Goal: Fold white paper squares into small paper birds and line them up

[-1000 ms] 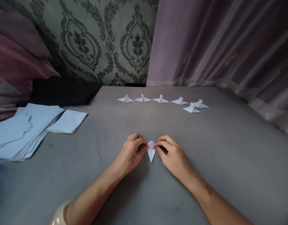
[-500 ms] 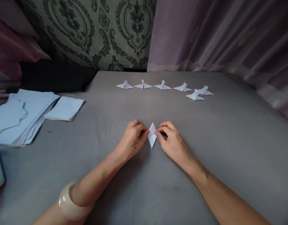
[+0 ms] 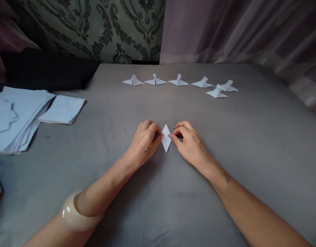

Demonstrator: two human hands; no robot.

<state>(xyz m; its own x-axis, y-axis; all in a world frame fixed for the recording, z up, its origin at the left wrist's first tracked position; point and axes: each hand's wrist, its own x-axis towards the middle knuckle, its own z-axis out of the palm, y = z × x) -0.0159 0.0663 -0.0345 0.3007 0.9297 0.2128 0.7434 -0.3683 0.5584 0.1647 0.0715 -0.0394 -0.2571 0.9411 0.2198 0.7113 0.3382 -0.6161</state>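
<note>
A small white folded paper (image 3: 166,140), diamond-shaped with a crease down its middle, is between my two hands near the centre of the view. My left hand (image 3: 147,140) pinches its left corner between thumb and forefinger. On the opposite side, my right hand (image 3: 189,140) grips the right corner the same way. Both the top and bottom points of the diamond show. The tips of my fingers behind the paper are partly hidden.
Several folded white paper birds (image 3: 179,80) stand in a row along the far side of the grey cloth surface (image 3: 117,103). At left lie a stack of paper sheets (image 3: 26,109), a smaller paper pile (image 3: 62,109) and a black cloth (image 3: 47,70). A purple curtain (image 3: 199,31) hangs behind.
The view has tipped slightly downward, so everything else sits higher in the picture. Both hands keep their pinch on the folded paper, and its visible face shows slightly different folds.
</note>
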